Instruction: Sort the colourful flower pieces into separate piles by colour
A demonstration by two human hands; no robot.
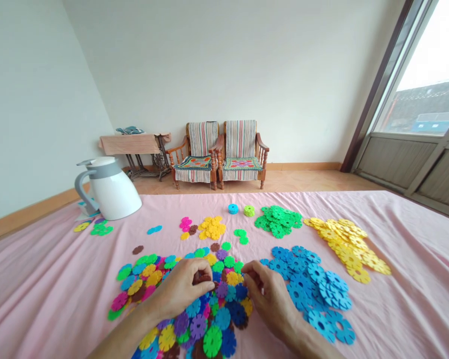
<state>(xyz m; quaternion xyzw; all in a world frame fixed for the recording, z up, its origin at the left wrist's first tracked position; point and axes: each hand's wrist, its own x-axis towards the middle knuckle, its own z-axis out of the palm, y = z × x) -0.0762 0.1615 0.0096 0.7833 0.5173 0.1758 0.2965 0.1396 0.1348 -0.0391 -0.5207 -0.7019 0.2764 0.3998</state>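
Brown notched discs point(202, 278) appear to be gripped between the thumb and curled fingers of the left hand point(183, 281), above a mixed-colour pile point(198, 326) of plastic discs on the pink-draped desk point(407, 299). The right hand point(267, 294) is held half-curled at the pile's right edge; whether anything is grasped there cannot be told. Blue discs point(324, 290) are heaped just beside it, with green discs point(279, 219) piled farther back.

Smth plastic discs point(198, 326), matt tblcloth point(407, 314)

Discs point(198, 326) on cloth point(407, 279), 2 chairs point(241, 139) behind
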